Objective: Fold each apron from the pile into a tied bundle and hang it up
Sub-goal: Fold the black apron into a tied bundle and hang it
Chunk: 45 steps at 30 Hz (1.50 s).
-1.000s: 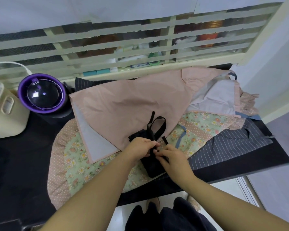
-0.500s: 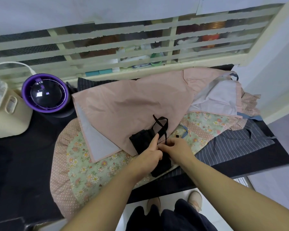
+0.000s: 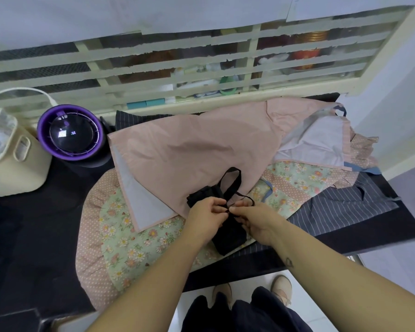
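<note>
The black bundle [image 3: 227, 239] lies on the apron pile at the near edge of the table [image 3: 34, 236]. Its far end rests on the pink apron [image 3: 189, 154] and its near end on the floral apron [image 3: 125, 238].

The left hand [image 3: 207, 213] and right hand [image 3: 254, 220] meet over the bundle's middle. Each has its fingers curled and pinches the tie [image 3: 233, 180] between thumb and fingertips. One loop of the tie stands free behind the hands.

The step in hand appears to be knotting.

Hazards:
- A slack knot would let the bundle unroll when lifted.
- The tie could catch a fold of the apron beneath and drag it along.
- An uneven pull could roll the bundle off the near edge.
- With black tie on black cloth, it cannot be told whether the knot is seated.
</note>
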### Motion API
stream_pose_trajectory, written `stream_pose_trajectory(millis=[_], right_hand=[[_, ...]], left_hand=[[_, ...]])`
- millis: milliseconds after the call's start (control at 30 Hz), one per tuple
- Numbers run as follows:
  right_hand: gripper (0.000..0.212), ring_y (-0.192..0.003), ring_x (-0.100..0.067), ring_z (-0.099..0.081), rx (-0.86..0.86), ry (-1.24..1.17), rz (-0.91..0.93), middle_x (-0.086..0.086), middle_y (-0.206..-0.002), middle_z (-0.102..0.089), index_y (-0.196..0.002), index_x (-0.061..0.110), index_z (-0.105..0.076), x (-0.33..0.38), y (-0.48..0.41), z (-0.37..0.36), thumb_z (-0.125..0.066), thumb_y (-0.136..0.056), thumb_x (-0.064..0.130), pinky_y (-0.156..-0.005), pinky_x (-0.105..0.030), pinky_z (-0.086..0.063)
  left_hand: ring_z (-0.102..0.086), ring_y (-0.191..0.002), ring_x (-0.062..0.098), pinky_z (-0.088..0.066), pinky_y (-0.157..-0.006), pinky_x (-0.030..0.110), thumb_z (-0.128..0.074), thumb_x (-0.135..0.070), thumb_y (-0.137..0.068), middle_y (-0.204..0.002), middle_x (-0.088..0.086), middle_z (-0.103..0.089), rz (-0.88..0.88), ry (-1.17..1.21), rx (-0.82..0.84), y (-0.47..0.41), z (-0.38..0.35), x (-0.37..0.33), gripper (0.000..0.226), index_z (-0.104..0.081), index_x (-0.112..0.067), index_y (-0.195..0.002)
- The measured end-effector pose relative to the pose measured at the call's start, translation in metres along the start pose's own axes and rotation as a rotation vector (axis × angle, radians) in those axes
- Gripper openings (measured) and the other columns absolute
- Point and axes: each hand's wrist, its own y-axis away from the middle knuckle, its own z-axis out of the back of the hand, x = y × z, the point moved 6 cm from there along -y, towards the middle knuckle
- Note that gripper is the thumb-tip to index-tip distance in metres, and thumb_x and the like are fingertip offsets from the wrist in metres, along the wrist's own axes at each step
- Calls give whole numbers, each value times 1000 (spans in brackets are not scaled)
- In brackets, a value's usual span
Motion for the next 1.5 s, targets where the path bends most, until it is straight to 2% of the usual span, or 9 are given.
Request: stream_pose_trajectory(millis=[100, 333, 533, 767, 900, 1067, 1200, 1333, 1500], right_hand=[[17, -64, -11, -56, 33, 19, 85, -2, -69, -61, -78, 14, -61, 6, 6, 1, -63, -87, 0, -61, -22, -44], [15, -61, 7, -56, 117, 855, 529, 15, -65, -61, -73, 29, -65, 39, 19, 1, -74, -81, 20, -60, -8, -41], [16, -66, -4, -54, 172, 1067, 620, 9, -73, -61, -84, 21, -66, 45, 20, -2, -55, -96, 24, -60, -20, -38], [41, -59, -15, -46, -113, 1282, 568, 4, -61, -41, -63, 23, -32, 48, 14, 37, -33, -104, 28, -65, -36, -40], [42, -71, -27, -54, -186, 1441, 549, -1, -65, -46, -66, 20, -37, 47, 9, 58, -28, -103, 37, -67, -36, -43], [35, -93, -29, -60, -204, 1602, 550, -8, -104, -63, -131, 16, -51, 50, -2, 61, -30, -103, 21, -70, -36, -45], [40, -97, -26, -60, -182, 1704, 525, -4, -113, -61, -138, 20, -45, 40, -12, 61, -26, -103, 25, -69, -35, -42], [40, -94, -26, -60, -199, 1651, 504, -5, -106, -63, -130, 17, -53, 36, -17, 65, -26, -103, 29, -64, -31, -35], [23, -85, -24, -59, -201, 1007, 441, -2, -86, -60, -91, 15, -52, 62, -5, 71, -61, -90, 36, -63, -26, -39]], left_hand=[[-63, -86, 7, -54, -84, 30, -68, -17, -86, -88, -8, -67, -43, -157, -45, -3, 5, -6, 17, -66, -23, -102], [-63, -85, 11, -55, -83, 35, -61, -24, -91, -86, -8, -65, -104, -255, -1, -5, 8, -6, 10, -61, -31, -84], [-51, -75, 1, -38, -62, 11, -54, -23, -96, -88, -10, -60, -213, -405, -78, -5, 13, -14, 7, -61, -23, -95], [-53, -87, 11, -43, -75, 26, -46, -17, -99, -96, -5, -60, -278, -524, -152, -3, 21, -4, 14, -60, -15, -99], [-55, -88, 16, -45, -78, 31, -48, -16, -98, -97, 2, -63, -258, -552, -131, -3, 22, 2, 12, -55, -16, -88], [-46, -82, 13, -37, -69, 26, -46, -13, -98, -102, 0, -57, -369, -689, -105, 3, 20, 4, 7, -53, -13, -98], [-42, -65, 17, -27, -52, 27, -62, 3, -79, -91, 2, -53, -521, -937, -91, 12, 20, 9, 25, -53, -14, -95], [-43, -42, 10, -19, -37, 19, -85, 1, -32, -67, -6, -50, -536, -1048, -53, 12, 23, 11, 58, -53, -22, -75], [-52, -85, 5, -43, -70, 20, -60, -35, -92, -103, -14, -43, -413, -656, -124, 9, 45, 14, 18, -56, -29, -108]])
